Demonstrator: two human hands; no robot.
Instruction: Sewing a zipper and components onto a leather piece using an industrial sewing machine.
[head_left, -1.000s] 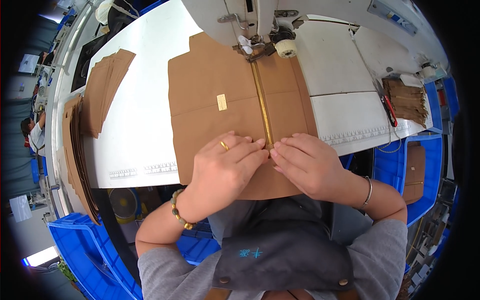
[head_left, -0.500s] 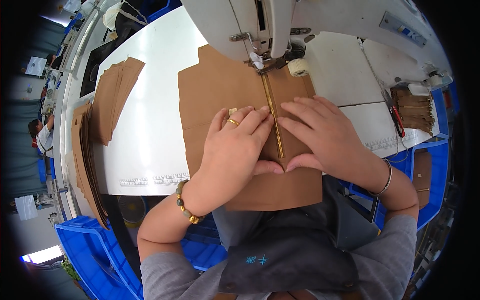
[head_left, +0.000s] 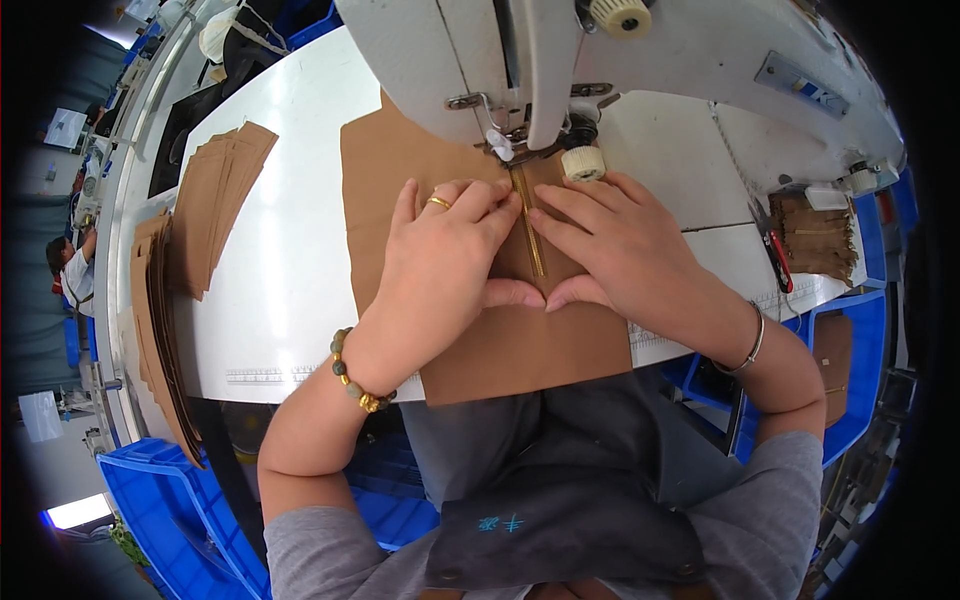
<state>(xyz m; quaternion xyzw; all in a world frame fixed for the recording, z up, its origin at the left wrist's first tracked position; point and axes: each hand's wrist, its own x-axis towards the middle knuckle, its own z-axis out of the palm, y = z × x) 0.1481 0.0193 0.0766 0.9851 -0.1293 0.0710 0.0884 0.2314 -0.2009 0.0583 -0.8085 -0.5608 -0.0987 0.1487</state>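
A flat brown leather-like panel [head_left: 530, 355] lies on the white sewing table, its far part under the sewing machine head [head_left: 470, 60]. A gold-toothed zipper [head_left: 532, 235] runs along the panel, from the presser foot [head_left: 513, 155] toward me. My left hand [head_left: 445, 245] rests on the panel left of the zipper, fingers stretched out and fingertips at its edge. On the zipper's other side my right hand [head_left: 610, 240] presses with fingers spread. Both thumbs meet near the zipper's close end. The needle point is hidden.
Brown cut pieces [head_left: 215, 205] lie fanned at left, beside a taller stack [head_left: 155, 320] on the table edge. Red-handled snips [head_left: 780, 260] and a brown bundle [head_left: 818, 235] sit at right. Blue bins [head_left: 190, 520] stand below. A person [head_left: 78, 265] is far left.
Both hands and the panel have moved away from me, carrying the zipper further under the presser foot. Less of the zipper shows now. The whole view has shifted slightly.
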